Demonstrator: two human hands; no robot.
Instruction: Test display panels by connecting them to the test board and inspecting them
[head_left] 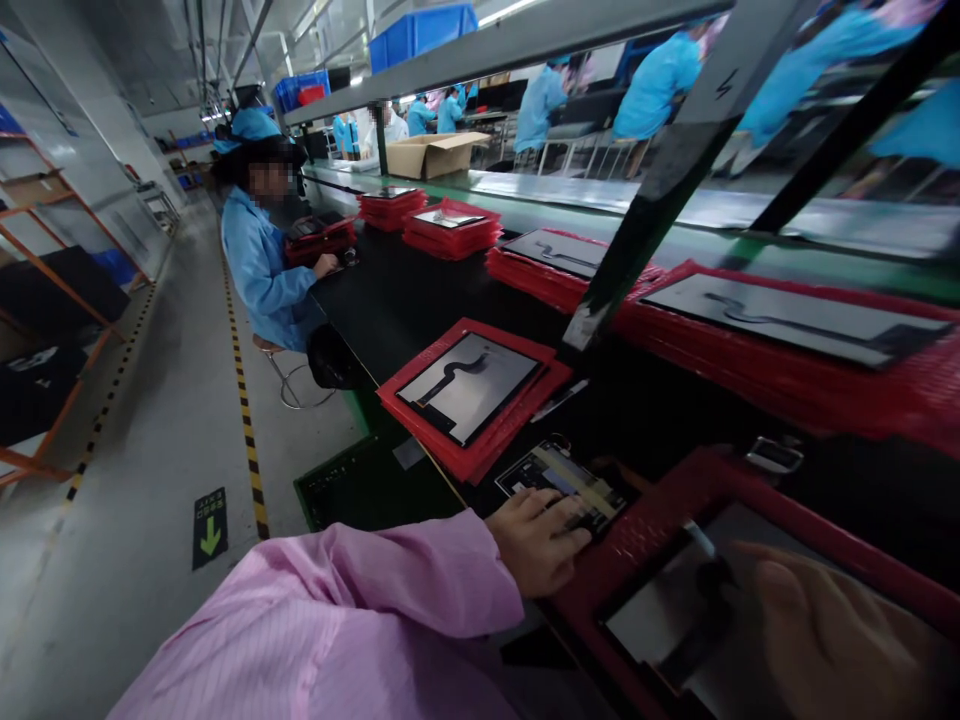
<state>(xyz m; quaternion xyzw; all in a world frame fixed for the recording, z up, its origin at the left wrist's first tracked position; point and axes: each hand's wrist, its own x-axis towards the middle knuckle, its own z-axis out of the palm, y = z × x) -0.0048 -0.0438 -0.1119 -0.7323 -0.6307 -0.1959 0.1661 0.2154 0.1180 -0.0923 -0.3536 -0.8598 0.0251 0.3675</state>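
Blurred, the right hand (832, 615) is over a grey panel (739, 640) on a red sheet (600, 570); whether its fingers grip anything, I cannot tell. Farther off, the left hand (536, 540) rests its open fingers across a taped device (536, 463), palm off its near edge. Beyond, a red stack (480, 440) sits on the black surface (420, 290).

Shows fine stripes on a pink cloth sleeve (420, 575), black-and-yellow bands along straight floor tape (244, 410), red on rectangular plastic sheets (480, 465) and black edging on a flat grey panel (495, 390).
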